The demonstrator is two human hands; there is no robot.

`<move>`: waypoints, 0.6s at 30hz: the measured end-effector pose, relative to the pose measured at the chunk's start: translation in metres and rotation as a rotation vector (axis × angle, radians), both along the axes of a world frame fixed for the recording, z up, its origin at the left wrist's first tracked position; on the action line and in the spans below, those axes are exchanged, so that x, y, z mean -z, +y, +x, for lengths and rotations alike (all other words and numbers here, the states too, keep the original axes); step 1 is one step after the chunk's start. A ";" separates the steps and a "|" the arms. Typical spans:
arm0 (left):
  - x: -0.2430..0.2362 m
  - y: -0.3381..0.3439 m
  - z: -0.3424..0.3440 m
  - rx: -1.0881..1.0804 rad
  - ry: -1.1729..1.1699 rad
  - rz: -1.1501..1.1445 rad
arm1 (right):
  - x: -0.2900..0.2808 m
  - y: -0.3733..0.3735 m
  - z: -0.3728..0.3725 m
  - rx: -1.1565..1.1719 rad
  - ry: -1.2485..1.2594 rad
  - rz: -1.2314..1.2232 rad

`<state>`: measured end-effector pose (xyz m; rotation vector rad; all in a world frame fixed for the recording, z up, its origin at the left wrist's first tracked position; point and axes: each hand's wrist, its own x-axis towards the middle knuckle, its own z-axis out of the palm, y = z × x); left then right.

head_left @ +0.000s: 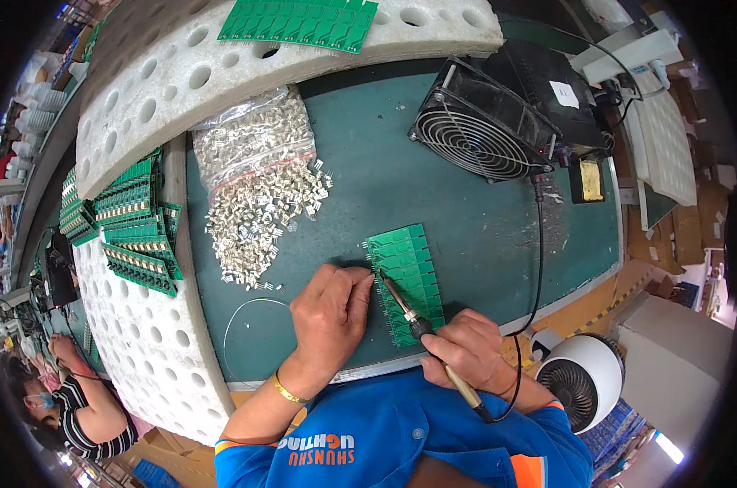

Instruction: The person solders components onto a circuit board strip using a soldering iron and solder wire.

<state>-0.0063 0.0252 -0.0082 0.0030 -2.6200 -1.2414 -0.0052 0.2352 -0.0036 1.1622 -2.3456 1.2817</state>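
A green circuit board (413, 272), scored into a row of strips with pins along its left edge, lies on the green worktop in front of me. My right hand (468, 350) is closed round the handle of a soldering iron (406, 309). The iron slants up and left, its tip at the board's left edge near the upper pins. Just beside that tip, my left hand (333, 309) is closed in a pinch. A thin pale solder wire (236, 313) loops across the worktop to this hand; its end is hidden by the fingers.
Small white connectors (254, 215) spill from a clear plastic bag (258, 138). Finished-looking boards (141, 260) pile on perforated white foam (141, 325) at left. A black fan (474, 138) and yellow sponge (590, 180) stand at right. The iron's black cable (539, 260) crosses the worktop. Another person (100, 407) sits far left.
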 end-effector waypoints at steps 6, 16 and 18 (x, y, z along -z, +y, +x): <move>0.003 -0.001 0.000 0.011 0.020 -0.002 | -0.003 0.000 -0.001 -0.006 0.003 0.013; -0.001 -0.007 0.008 -0.040 -0.022 0.047 | -0.004 0.006 -0.002 0.038 -0.083 -0.081; 0.000 -0.007 0.007 -0.041 -0.021 0.060 | -0.004 0.006 -0.004 0.042 -0.087 -0.082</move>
